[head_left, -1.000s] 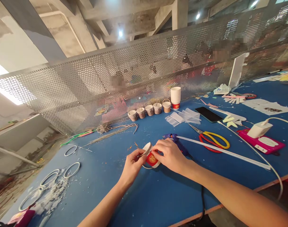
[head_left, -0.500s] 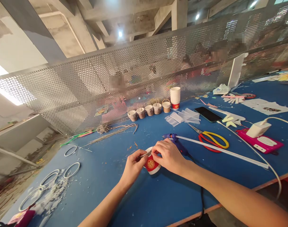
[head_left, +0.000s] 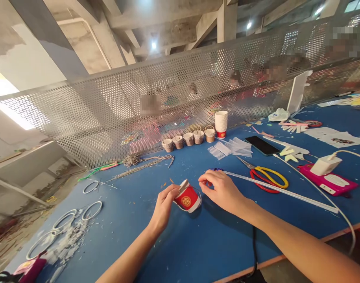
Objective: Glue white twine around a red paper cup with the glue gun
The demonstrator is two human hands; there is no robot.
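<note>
My left hand (head_left: 165,202) grips a small paper cup (head_left: 187,199) at its left side. The cup is white with a red band and a gold emblem, tilted over the blue table. A thin pale strand (head_left: 200,196) curves along the cup's right side. Just right of the cup, apart from it, my right hand (head_left: 218,188) has its fingers drawn together in a pinch. Whatever is between those fingertips, if anything, is too small to make out. Behind this hand lies a blue glue gun (head_left: 217,169), mostly hidden, with a long clear glue stick (head_left: 280,190) reaching right.
Several cord-wrapped cups (head_left: 188,139) line the mesh screen (head_left: 115,118) beside a stack of paper cups (head_left: 221,122). Rightward lie clear glue sticks (head_left: 234,147), scissors (head_left: 266,179), a phone (head_left: 261,145) and a pink power strip (head_left: 330,181). White rings (head_left: 92,211) lie left.
My right hand has come off the cup's rim and moved right. The cup, still in my left hand, has tipped and shows more of its red side.
</note>
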